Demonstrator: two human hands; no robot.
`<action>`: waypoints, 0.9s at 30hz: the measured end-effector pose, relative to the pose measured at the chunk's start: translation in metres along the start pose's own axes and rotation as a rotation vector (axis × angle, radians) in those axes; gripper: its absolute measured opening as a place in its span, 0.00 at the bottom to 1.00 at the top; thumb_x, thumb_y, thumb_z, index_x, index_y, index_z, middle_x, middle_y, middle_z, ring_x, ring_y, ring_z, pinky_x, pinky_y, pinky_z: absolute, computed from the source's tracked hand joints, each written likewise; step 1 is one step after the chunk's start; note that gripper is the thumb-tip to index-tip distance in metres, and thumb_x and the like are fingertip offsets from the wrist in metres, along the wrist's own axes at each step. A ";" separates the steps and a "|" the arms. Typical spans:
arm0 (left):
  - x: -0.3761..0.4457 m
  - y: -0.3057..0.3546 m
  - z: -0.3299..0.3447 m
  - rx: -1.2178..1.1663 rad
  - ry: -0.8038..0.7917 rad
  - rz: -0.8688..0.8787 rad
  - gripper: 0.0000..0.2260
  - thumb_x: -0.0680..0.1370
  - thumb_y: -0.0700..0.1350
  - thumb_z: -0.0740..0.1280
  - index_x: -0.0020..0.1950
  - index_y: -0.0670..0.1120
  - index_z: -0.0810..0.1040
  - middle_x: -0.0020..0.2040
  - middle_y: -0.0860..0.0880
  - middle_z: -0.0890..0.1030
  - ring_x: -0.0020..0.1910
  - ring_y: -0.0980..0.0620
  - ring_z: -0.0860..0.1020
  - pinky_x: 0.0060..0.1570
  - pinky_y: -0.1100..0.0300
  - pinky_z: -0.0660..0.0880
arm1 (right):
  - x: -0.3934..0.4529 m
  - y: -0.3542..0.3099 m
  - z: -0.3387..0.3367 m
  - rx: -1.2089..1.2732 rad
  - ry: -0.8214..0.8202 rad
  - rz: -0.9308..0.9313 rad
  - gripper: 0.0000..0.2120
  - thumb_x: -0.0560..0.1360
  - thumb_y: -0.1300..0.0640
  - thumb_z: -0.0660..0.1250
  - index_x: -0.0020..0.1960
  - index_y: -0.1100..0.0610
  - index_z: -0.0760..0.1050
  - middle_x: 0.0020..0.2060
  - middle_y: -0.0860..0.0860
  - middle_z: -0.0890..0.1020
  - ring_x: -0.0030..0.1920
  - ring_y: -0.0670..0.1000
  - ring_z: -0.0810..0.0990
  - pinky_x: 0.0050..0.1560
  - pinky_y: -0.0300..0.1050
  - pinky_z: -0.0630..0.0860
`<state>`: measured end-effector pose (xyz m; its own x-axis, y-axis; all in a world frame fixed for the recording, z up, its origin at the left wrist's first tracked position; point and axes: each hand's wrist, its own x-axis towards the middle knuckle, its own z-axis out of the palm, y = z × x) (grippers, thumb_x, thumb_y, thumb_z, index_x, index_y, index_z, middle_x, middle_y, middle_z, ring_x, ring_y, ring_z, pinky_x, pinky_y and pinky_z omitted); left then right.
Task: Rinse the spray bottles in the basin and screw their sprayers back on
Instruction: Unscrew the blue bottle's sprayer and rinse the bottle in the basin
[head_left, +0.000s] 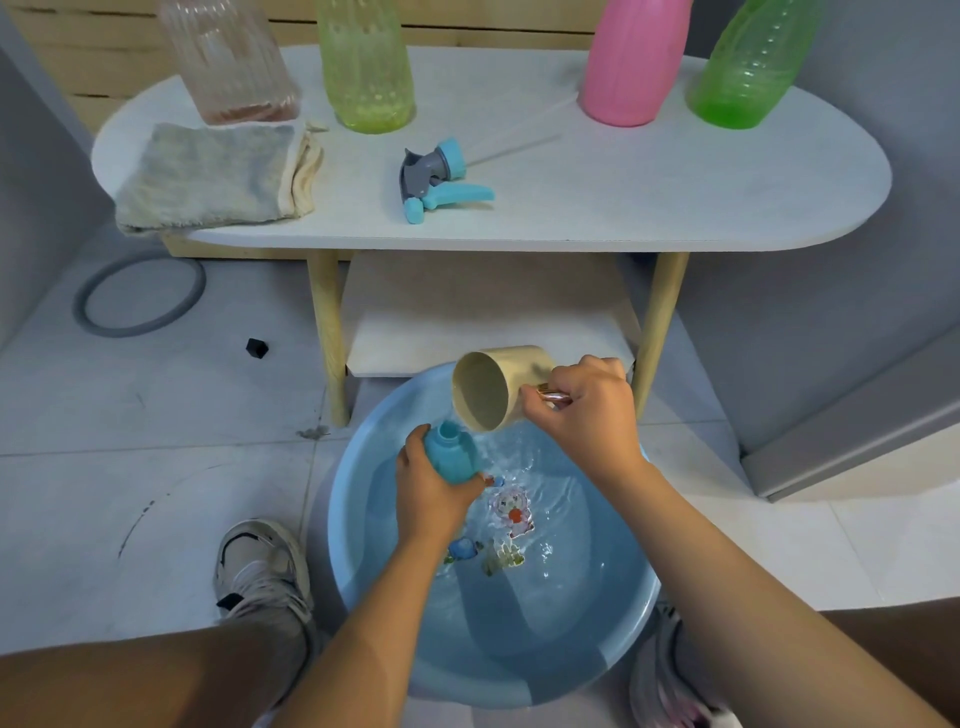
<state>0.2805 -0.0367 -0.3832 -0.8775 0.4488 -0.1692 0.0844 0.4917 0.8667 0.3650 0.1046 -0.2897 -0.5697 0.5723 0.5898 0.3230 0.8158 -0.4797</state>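
While the left hand (428, 491) wraps its fingers around a small blue plastic bottle (451, 451) with its open neck pointing up, that bottle sits tilted just above the water in the round light-blue plastic basin (363, 613). Right beside the neck, the right hand (589, 402) grips the handle of a beige plastic cup (493, 387), tipped so its mouth faces down toward the bottle. Cartoon stickers (511, 512) show through the rippled water on the basin floor. Beyond the basin stands a white oval table with wooden legs (675, 197). On it lies a blue-and-grey trigger sprayer (439, 179) with its thin dip tube, on its side, apart from any bottle. A folded grey cloth (213, 174) rests at the table's left end. Along the far edge stand four bottles: clear ribbed (228, 62), yellow-green (366, 67), pink (631, 67) and bright green (753, 67).
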 end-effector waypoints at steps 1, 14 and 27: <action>0.000 0.000 0.000 0.002 -0.001 -0.002 0.37 0.61 0.44 0.79 0.65 0.47 0.66 0.59 0.47 0.72 0.56 0.47 0.73 0.52 0.54 0.74 | 0.000 0.000 0.000 -0.001 0.000 -0.004 0.18 0.64 0.50 0.63 0.21 0.58 0.65 0.21 0.45 0.61 0.27 0.49 0.62 0.37 0.40 0.57; 0.000 -0.001 0.001 0.028 -0.010 0.001 0.37 0.61 0.44 0.80 0.65 0.49 0.66 0.59 0.47 0.72 0.56 0.47 0.74 0.54 0.49 0.76 | 0.002 0.004 0.003 -0.047 -0.021 -0.088 0.17 0.66 0.50 0.64 0.23 0.55 0.64 0.20 0.48 0.62 0.25 0.52 0.65 0.40 0.42 0.60; -0.001 -0.001 0.001 0.046 -0.009 0.007 0.36 0.61 0.45 0.80 0.65 0.48 0.66 0.59 0.47 0.72 0.56 0.47 0.74 0.54 0.49 0.76 | 0.002 0.003 0.004 -0.073 0.006 -0.183 0.16 0.66 0.53 0.65 0.23 0.57 0.66 0.18 0.50 0.66 0.26 0.54 0.68 0.41 0.43 0.61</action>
<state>0.2816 -0.0368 -0.3841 -0.8725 0.4588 -0.1678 0.1123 0.5226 0.8452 0.3622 0.1082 -0.2923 -0.6194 0.4140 0.6671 0.2687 0.9101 -0.3154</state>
